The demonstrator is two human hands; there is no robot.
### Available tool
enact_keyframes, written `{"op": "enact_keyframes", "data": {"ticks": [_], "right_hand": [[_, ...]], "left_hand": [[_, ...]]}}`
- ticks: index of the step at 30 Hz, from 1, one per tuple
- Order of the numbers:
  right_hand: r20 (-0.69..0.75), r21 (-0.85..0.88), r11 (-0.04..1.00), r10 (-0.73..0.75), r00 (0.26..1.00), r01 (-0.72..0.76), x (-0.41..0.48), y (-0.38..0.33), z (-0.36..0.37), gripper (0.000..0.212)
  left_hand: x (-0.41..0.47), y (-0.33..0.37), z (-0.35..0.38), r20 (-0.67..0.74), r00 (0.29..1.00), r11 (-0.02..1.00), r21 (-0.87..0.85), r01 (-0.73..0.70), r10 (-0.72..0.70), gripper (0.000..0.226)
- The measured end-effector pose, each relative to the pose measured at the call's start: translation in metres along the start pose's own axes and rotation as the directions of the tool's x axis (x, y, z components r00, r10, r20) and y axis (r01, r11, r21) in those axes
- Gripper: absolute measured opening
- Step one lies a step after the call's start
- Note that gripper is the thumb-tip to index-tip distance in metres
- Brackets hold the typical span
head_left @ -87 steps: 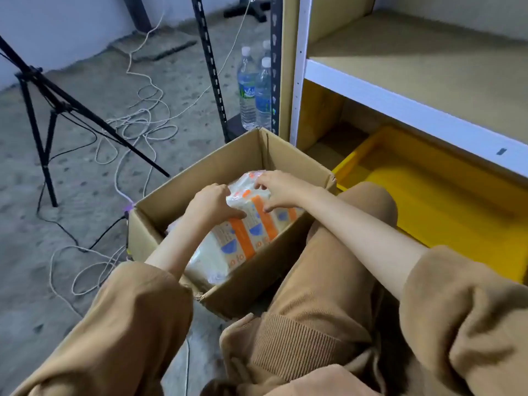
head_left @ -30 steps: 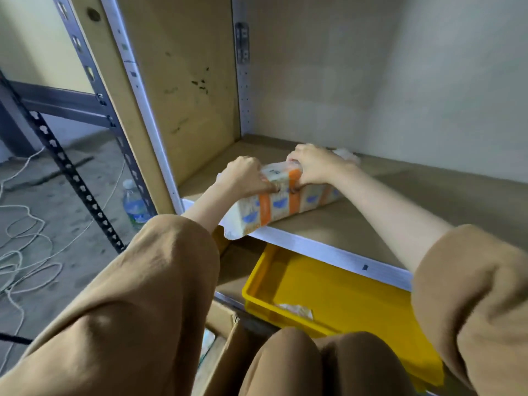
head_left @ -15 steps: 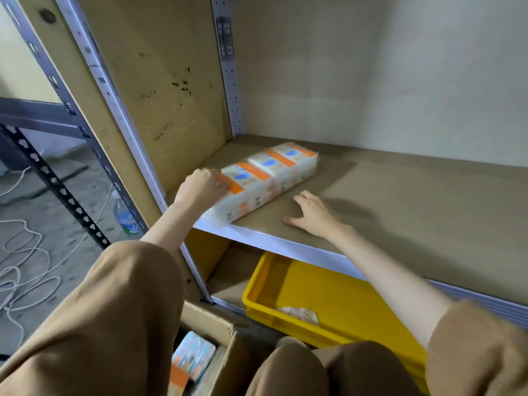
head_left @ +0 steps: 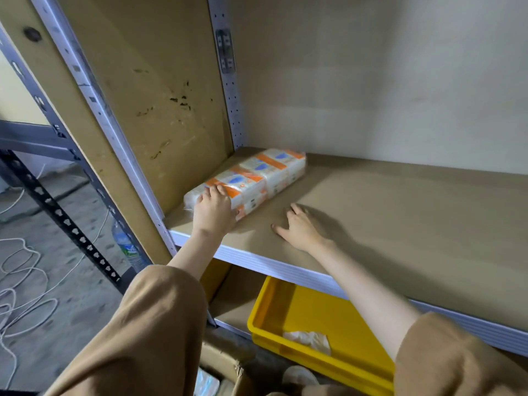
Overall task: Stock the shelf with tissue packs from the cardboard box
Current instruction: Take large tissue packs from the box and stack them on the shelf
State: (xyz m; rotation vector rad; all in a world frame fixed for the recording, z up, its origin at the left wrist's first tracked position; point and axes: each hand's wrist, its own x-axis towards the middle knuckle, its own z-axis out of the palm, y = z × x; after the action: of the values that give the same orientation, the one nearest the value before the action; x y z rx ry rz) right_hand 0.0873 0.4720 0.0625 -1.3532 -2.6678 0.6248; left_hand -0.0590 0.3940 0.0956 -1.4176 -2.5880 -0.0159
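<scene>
A long white tissue pack (head_left: pixel 257 175) with orange bands and blue marks lies on the brown shelf board (head_left: pixel 385 224), along the left side panel, reaching toward the back corner. My left hand (head_left: pixel 213 211) rests on its near end, fingers laid over the top. My right hand (head_left: pixel 300 227) lies flat on the shelf board to the right of the pack, fingers spread, holding nothing. The cardboard box (head_left: pixel 225 364) shows only as a torn corner at the bottom edge, with another pack (head_left: pixel 207 382) partly visible inside.
A yellow plastic tray (head_left: pixel 285 332) with crumpled white paper sits on the lower level under the shelf. A water bottle (head_left: pixel 128 248) stands on the floor left of the rack. White cable loops (head_left: pixel 20 295) lie on the concrete floor. A dark perforated upright (head_left: pixel 63 221) stands at left.
The pack has slid deeper along the left panel toward the back corner. My left hand stays on its near end. My right hand remains flat on the board.
</scene>
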Motion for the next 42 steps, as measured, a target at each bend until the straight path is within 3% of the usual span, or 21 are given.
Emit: {"op": "enact_keyframes", "data": {"ticks": [4,8,14,19,23,25,28,33,37,42], "right_hand": [[-0.053,-0.022,1.0,0.001,0.999,-0.002,0.016,-0.004,-0.001,0.058],[-0.092,-0.01,1.0,-0.016,0.996,0.015,0.023,0.0,0.001,0.054],[-0.09,0.007,0.999,-0.044,0.995,0.045,0.028,0.005,0.006,0.053],[-0.09,0.013,0.998,-0.057,0.994,0.059,0.029,0.007,0.006,0.054],[-0.087,0.007,0.998,-0.062,0.994,0.062,0.025,0.006,0.004,0.055],[-0.091,0.01,0.998,-0.06,0.994,0.061,0.021,0.003,0.002,0.052],[-0.133,0.01,0.998,-0.067,0.989,0.069,0.008,-0.002,0.002,0.041],[-0.141,0.096,0.97,-0.211,0.967,0.226,-0.038,-0.03,0.019,0.034],[-0.164,0.124,0.87,-0.457,0.874,0.478,-0.085,-0.062,0.042,0.032],[0.027,0.095,0.789,-0.612,0.79,0.608,-0.134,-0.096,0.09,0.034]], "left_hand": [[0.038,0.012,0.009,0.0,0.993,0.989,0.088,0.121,-0.122,0.062],[0.072,0.008,0.022,-0.007,0.983,0.981,0.063,0.184,-0.184,0.059],[0.107,-0.005,0.028,0.015,0.987,0.985,0.073,0.157,-0.158,0.072],[0.117,-0.011,0.026,0.034,0.99,0.99,-0.029,0.136,-0.135,0.08],[0.112,-0.018,0.018,0.136,0.984,0.988,-0.085,0.131,-0.119,0.085],[0.097,-0.02,0.007,0.15,0.984,0.986,-0.127,0.11,-0.091,0.075],[0.06,-0.026,-0.011,0.059,0.996,0.981,-0.182,0.071,-0.061,0.049],[-0.03,-0.041,-0.019,-0.025,1.0,0.976,-0.216,-0.013,0.007,0.041],[-0.116,-0.063,-0.004,0.039,0.999,0.965,-0.262,0.011,-0.001,0.039],[-0.221,-0.099,0.024,0.21,0.977,0.97,-0.225,0.094,-0.046,0.036]]}}
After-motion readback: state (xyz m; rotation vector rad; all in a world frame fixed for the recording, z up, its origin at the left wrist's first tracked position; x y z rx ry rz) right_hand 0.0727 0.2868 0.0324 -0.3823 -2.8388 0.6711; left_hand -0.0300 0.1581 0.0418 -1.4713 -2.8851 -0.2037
